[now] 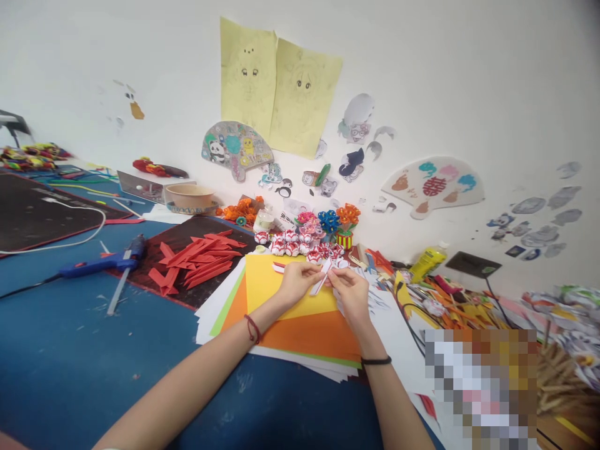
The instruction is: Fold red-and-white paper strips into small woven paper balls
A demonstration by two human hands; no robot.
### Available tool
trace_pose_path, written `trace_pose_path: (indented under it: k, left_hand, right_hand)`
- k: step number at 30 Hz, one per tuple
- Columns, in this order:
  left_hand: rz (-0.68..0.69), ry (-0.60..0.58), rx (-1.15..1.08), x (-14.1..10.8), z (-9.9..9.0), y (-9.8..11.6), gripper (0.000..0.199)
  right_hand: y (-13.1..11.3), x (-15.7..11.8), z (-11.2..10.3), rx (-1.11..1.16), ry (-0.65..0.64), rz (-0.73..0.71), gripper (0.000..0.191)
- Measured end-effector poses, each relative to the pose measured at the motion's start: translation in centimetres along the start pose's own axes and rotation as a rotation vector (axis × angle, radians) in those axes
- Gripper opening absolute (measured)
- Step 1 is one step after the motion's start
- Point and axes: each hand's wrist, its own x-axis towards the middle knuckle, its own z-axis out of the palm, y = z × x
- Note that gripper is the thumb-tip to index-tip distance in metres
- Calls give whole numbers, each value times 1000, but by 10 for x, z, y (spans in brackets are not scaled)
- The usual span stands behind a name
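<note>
Between the fingertips of both hands is a narrow folded white paper strip [320,285] with a dark reddish edge. My left hand [300,281] pinches it from the left, and my right hand [349,289] pinches its upper right side. Both hands are above a stack of coloured paper, with a yellow sheet [262,287] on top and an orange sheet [300,337] beneath it. Just behind the hands sit several red-and-white folded paper pieces [293,244]. A red-and-white strip [278,267] lies by the left fingers.
Red folded strips [197,256] are heaped on a dark mat at left, beside a blue glue gun [100,265]. A bowl [192,197] and paper flowers [329,220] stand along the wall. At right lie a yellow bottle [429,262], cables and paper scraps.
</note>
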Motion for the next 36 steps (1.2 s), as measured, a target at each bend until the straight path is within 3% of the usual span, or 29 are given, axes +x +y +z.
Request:
trace_pose_path:
  k: [9, 16, 21, 27, 30, 32, 33, 34, 36]
  left_hand:
    - [58, -48, 124, -4, 0, 9, 37]
    - [27, -199, 305, -7, -2, 16, 42]
    - [81, -166, 422, -6, -5, 17, 46]
    - [102, -342, 608, -7, -14, 20, 37]
    - [114, -431, 782, -6, -32, 26, 24]
    - [126, -390, 903, -4, -56, 34, 18]
    - [134, -309, 984, -3, -71, 39, 18]
    - [150, -163, 1220, -2, -87, 45, 17]
    - [120, 4, 1378, -3, -121, 56, 19]
  right_hand:
    - [2, 1, 2, 36, -20, 70, 35]
    - [-7, 1, 1, 62, 120, 93, 35]
    - [-8, 0, 2, 45, 5, 144, 34]
    - [-1, 1, -1, -1, 70, 114, 34]
    - [-2, 2, -5, 35, 110, 109, 34]
    - [-3, 3, -7, 54, 164, 78, 33]
    - [-4, 3, -8, 54, 171, 74, 32]
    - [-4, 3, -8, 49, 171, 69, 32]
    - [-3, 3, -7, 36, 144, 77, 32]
